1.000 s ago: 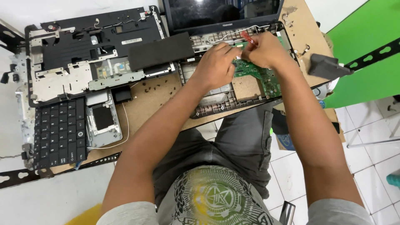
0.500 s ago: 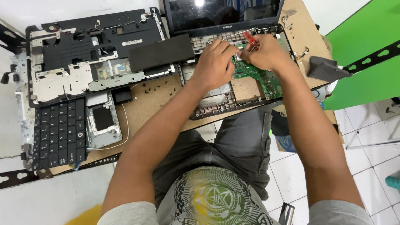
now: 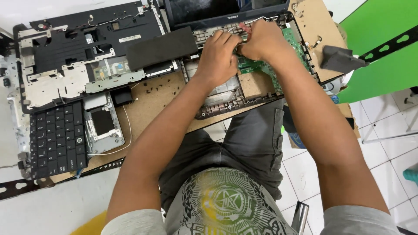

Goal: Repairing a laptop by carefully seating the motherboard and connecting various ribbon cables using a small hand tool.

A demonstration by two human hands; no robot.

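Both my hands are together at the rear edge of an opened laptop base, just below its dark screen. My left hand has its fingers curled down on the grey chassis by the hinge line. Touching it, my right hand is closed over a small red-tipped tool, above the green circuit board. The fingertips hide what they touch.
On the wooden board to the left lie a black rectangular block, the removed top cover, a black keyboard and a silver drive tray. A dark wedge-shaped part sits at the right, beside a green panel.
Both hands have shifted up towards the hinge edge and closed together. The red tool has moved left with my right hand and is now mostly covered.
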